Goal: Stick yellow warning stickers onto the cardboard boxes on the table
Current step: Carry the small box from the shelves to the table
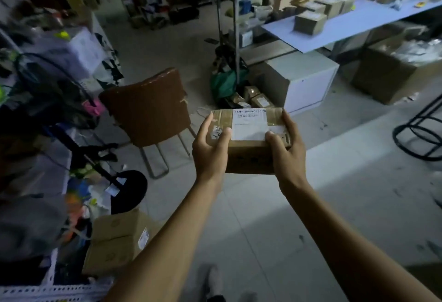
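A: Head view, dim room. Both arms out front, one cardboard box (248,143) held up in the air over the tiled floor (263,218), not resting on anything.

B: Hands?

A: Left hand (210,148) grips the box's left edge, thumb on top near the white label (248,123), fingers down the left side. Right hand (287,143) grips the right edge, thumb on the label's lower right corner, fingers along the right side. Both are grasping the box, curled round it.

B: Sticker on it?

A: Can't see any yellow on top. Just the label and clear tape.

B: Table?

A: Upper right, light blue table (346,24) with a cluster of small cardboard boxes (309,23) on it, well apart from the held one. The table's near corner juts out above a white cabinet (308,84).

B: Room to move?

A: Open floor straight under and right of the arms. Left side is tight: brown chair (148,110) just left of the box, black stool (130,189) below it, another cardboard carton (114,242) on the floor by the left forearm, cluttered rack (35,86) along the left edge. Metal shelf post (235,26) stands beyond the box, green bag (224,84) and small parcels (256,97) at its foot. Black round frame (421,134) at right edge.
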Demonstrator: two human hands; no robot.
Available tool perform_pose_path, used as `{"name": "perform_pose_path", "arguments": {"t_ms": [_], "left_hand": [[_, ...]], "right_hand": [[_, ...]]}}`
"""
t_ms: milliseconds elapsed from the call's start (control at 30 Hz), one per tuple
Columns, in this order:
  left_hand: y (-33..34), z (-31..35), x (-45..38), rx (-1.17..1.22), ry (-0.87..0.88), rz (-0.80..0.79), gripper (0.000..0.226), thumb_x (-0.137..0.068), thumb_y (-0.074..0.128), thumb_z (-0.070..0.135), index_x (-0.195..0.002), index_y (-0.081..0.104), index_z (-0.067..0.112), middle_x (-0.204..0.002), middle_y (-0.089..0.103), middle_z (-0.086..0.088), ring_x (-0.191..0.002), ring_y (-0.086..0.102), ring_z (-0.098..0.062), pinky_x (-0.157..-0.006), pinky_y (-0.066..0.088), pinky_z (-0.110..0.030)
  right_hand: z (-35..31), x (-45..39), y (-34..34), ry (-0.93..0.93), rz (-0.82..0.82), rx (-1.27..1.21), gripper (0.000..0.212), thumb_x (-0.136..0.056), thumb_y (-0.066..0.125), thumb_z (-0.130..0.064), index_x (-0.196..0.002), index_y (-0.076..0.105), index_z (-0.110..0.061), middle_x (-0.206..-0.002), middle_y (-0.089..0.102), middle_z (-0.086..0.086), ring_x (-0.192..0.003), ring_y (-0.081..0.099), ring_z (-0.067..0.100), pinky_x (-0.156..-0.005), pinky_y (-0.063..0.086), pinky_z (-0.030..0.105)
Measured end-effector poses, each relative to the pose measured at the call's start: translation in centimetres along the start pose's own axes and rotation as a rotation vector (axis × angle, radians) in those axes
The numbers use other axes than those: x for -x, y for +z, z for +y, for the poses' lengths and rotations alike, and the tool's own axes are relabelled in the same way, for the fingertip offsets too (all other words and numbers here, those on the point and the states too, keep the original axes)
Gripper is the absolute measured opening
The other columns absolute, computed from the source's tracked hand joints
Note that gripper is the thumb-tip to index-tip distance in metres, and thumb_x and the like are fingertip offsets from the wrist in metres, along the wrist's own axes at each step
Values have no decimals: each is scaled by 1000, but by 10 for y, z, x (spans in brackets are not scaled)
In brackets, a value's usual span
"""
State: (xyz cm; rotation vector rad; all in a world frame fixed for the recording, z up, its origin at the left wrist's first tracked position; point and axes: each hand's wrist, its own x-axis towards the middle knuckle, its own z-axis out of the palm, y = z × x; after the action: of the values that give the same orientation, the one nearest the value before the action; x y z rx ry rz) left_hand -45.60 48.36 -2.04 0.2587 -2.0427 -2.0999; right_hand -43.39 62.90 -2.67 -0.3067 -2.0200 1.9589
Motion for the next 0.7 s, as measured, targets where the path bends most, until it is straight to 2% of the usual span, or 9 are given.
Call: {"name": "perform_pose_path", "arguments": {"t_ms": [67,100,167,200,300,400,533,700], "left_hand": [[24,-5,-10,4,-9,-46,56,-78,68,40,-130,52,52,-120,59,27,-112,60,-4,-77,58,-20],[36,-9,-17,0,-13,-69,57,-78,68,39,-132,52,50,-119,59,28,-113,60,-4,-83,59,-25],[58,-17,-37,-8,-25,-121,58,-79,67,37,-134,52,47,-128,59,17,-116,60,-8,-91,58,-35],[69,-20,-48,-11,-26,-150,58,-79,67,37,-134,52,47,-131,59,13,-117,60,-9,-92,57,-36],[104,-27,-88,-16,3,-224,59,-78,67,35,-135,53,45,-132,60,12,-117,60,-9,-90,58,-32],[139,-34,-134,-9,16,-298,60,-77,67,35,-136,54,42,-135,60,7,-117,61,-10,-92,57,-37],[186,-42,-193,13,-4,-371,60,-78,67,33,-136,54,41,-137,59,4,-120,59,-13,-97,54,-41],[252,-50,-249,-14,-10,-480,60,-79,67,34,-138,53,37,-137,57,6,-121,58,-11,-95,56,-35]], "right_hand": [[9,-18,-15,18,46,-15,58,-82,57,-40,-137,43,-56,-139,49,-6,-119,56,22,-93,55,41],[13,-28,-22,16,71,-6,58,-82,57,-40,-136,43,-55,-139,51,-5,-118,57,20,-93,55,34],[22,-49,-31,-5,116,42,59,-81,56,-41,-137,43,-54,-131,56,-13,-113,58,4,-85,49,11],[25,-60,-34,-12,137,51,58,-81,56,-41,-136,43,-55,-125,57,-20,-110,57,-3,-82,46,7],[35,-99,-40,10,200,44,57,-82,58,-38,-133,43,-58,-118,54,-32,-108,59,-3,-86,50,18],[41,-144,-42,8,267,37,58,-82,58,-39,-136,44,-54,-120,54,-27,-105,59,-8,-82,49,11],[49,-205,-43,23,349,61,61,-83,58,-42,-141,40,-51,-131,53,-13,-116,59,11,-99,52,38],[60,-274,-60,58,448,73,61,-83,57,-42,-141,40,-52,-126,54,-17,-111,59,4,-98,53,37]]}}
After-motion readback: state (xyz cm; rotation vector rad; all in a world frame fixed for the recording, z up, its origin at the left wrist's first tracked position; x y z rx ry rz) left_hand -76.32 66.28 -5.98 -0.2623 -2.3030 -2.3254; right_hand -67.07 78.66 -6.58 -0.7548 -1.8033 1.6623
